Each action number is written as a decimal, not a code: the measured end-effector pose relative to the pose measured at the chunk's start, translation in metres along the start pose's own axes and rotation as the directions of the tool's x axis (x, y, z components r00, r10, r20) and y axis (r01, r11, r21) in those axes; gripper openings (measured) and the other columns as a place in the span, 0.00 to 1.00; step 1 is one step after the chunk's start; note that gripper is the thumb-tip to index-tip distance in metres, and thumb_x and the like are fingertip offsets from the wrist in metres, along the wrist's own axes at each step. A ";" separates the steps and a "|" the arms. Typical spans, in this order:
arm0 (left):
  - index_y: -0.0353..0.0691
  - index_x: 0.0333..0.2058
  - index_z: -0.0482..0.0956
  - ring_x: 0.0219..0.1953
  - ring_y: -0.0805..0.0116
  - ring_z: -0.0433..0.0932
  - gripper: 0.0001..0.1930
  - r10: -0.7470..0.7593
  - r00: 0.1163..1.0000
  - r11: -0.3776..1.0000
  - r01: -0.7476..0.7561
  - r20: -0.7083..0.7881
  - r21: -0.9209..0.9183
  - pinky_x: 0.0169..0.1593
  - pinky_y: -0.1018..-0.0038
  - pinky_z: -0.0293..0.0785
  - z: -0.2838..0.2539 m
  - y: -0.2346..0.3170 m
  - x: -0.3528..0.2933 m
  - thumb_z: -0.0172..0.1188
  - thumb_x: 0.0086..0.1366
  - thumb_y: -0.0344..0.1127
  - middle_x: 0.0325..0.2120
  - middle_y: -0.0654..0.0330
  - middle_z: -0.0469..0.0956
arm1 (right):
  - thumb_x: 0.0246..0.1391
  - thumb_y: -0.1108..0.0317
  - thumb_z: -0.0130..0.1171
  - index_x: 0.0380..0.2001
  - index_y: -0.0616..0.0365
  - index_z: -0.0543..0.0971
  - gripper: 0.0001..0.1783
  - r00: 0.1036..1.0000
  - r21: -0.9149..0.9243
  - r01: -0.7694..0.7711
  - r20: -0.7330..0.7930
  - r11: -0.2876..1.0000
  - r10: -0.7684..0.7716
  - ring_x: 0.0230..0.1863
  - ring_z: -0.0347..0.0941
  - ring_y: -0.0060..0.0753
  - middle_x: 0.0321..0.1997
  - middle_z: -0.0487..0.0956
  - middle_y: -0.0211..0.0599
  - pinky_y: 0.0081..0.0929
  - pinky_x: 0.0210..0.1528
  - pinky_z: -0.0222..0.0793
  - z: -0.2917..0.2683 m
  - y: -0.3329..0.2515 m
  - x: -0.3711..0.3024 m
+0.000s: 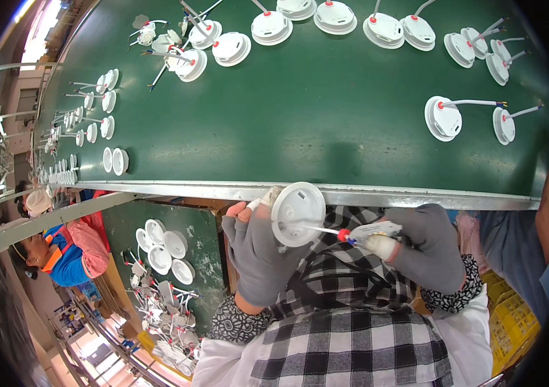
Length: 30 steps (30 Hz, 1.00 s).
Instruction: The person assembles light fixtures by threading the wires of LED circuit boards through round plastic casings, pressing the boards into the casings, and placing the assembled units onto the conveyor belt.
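Note:
My left hand (260,255), in a grey glove with bare or taped fingertips, grips a white round lamp housing (298,200) by its edge. The housing's hollow face is turned up, just over the table edge. My right hand (419,248), gloved the same way, pinches a white lamp back cover (378,229). A red grommet (343,235) and small blue wires show on it. From the grommet a white cable (319,229) runs left into the outline of the housing; I cannot tell whether its end passes through a hole. Cover and housing are apart.
Ahead lies a green work surface (268,122) with a metal edge, carrying several white lamps with cables, such as one lamp (443,119). At left, a side table (210,258) holds empty housings (160,258) and a heap of wired covers (165,309). A yellow crate (510,322) stands right. People sit on both sides.

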<state>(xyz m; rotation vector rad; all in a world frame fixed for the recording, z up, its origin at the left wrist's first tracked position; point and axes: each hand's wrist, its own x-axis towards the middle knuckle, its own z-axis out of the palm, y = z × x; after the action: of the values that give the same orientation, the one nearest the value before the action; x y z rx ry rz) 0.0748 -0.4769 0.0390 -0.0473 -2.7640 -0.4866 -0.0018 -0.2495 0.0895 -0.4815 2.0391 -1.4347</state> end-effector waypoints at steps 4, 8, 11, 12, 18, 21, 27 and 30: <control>0.33 0.47 0.69 0.41 0.51 0.71 0.38 0.038 0.999 0.998 -0.038 -0.008 -0.056 0.46 0.59 0.67 0.001 0.006 0.000 0.76 0.40 0.43 0.39 0.53 0.73 | 0.53 0.60 0.61 0.38 0.57 0.81 0.13 0.996 -0.055 0.067 0.062 0.996 -0.063 0.17 0.72 0.31 0.18 0.74 0.36 0.27 0.21 0.64 0.009 0.009 0.004; 0.32 0.51 0.68 0.36 0.56 0.74 0.39 -0.031 0.999 0.964 0.040 0.038 -0.263 0.40 0.64 0.69 0.005 0.012 -0.005 0.77 0.40 0.41 0.37 0.55 0.74 | 0.54 0.62 0.58 0.43 0.60 0.78 0.16 0.994 0.077 0.036 0.104 0.996 -0.044 0.20 0.74 0.33 0.20 0.76 0.38 0.28 0.24 0.66 0.014 0.008 0.015; 0.32 0.52 0.69 0.34 0.58 0.74 0.40 -0.003 0.999 0.960 0.013 0.035 -0.280 0.35 0.67 0.71 0.005 0.012 -0.006 0.76 0.40 0.39 0.36 0.55 0.74 | 0.55 0.63 0.57 0.46 0.61 0.76 0.18 0.992 0.103 0.029 0.121 0.994 -0.042 0.23 0.75 0.35 0.22 0.77 0.41 0.29 0.27 0.68 0.018 0.013 0.016; 0.32 0.52 0.69 0.34 0.58 0.74 0.40 -0.001 0.999 0.960 0.011 0.038 -0.280 0.35 0.67 0.71 0.005 0.012 -0.007 0.76 0.40 0.39 0.36 0.55 0.74 | 0.55 0.64 0.56 0.47 0.61 0.75 0.18 0.990 0.097 0.046 0.125 0.994 -0.058 0.24 0.76 0.35 0.23 0.77 0.42 0.29 0.28 0.68 0.019 0.014 0.017; 0.32 0.53 0.67 0.35 0.58 0.77 0.40 0.025 0.997 0.953 -0.004 0.068 -0.303 0.38 0.67 0.73 0.005 0.017 -0.007 0.76 0.41 0.37 0.39 0.54 0.75 | 0.55 0.66 0.52 0.50 0.63 0.73 0.20 0.989 0.039 0.118 0.080 0.992 -0.121 0.21 0.75 0.42 0.22 0.76 0.48 0.33 0.27 0.70 0.031 0.019 0.016; 0.32 0.53 0.67 0.39 0.58 0.78 0.37 0.018 0.996 0.941 0.011 0.083 -0.338 0.41 0.68 0.75 0.005 0.019 -0.008 0.74 0.45 0.33 0.41 0.53 0.75 | 0.55 0.66 0.50 0.52 0.64 0.70 0.22 0.989 0.200 -0.075 0.141 0.977 0.047 0.19 0.75 0.44 0.21 0.76 0.52 0.35 0.26 0.70 0.035 0.013 0.015; 0.33 0.54 0.64 0.48 0.62 0.77 0.43 -0.128 0.946 0.778 0.283 0.299 -0.561 0.51 0.68 0.74 0.017 0.004 -0.024 0.78 0.42 0.39 0.48 0.51 0.74 | 0.51 0.49 0.60 0.52 0.65 0.68 0.34 0.989 -0.211 0.143 -0.016 0.967 -0.149 0.22 0.71 0.36 0.28 0.74 0.38 0.31 0.25 0.67 0.030 0.020 0.010; 0.35 0.56 0.62 0.49 0.62 0.76 0.44 0.031 0.989 0.910 0.033 0.146 -0.414 0.52 0.67 0.74 0.017 0.011 -0.018 0.77 0.43 0.37 0.49 0.53 0.73 | 0.38 0.44 0.67 0.52 0.65 0.67 0.44 0.891 -0.509 0.317 -0.130 0.800 -0.436 0.31 0.69 0.35 0.40 0.69 0.39 0.28 0.31 0.67 0.030 0.025 0.017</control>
<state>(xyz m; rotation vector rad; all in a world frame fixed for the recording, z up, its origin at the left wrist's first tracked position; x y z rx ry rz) 0.0870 -0.4605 0.0215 -0.1904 -2.7484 -1.1074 0.0063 -0.2724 0.0545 -1.0182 2.6246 -1.2339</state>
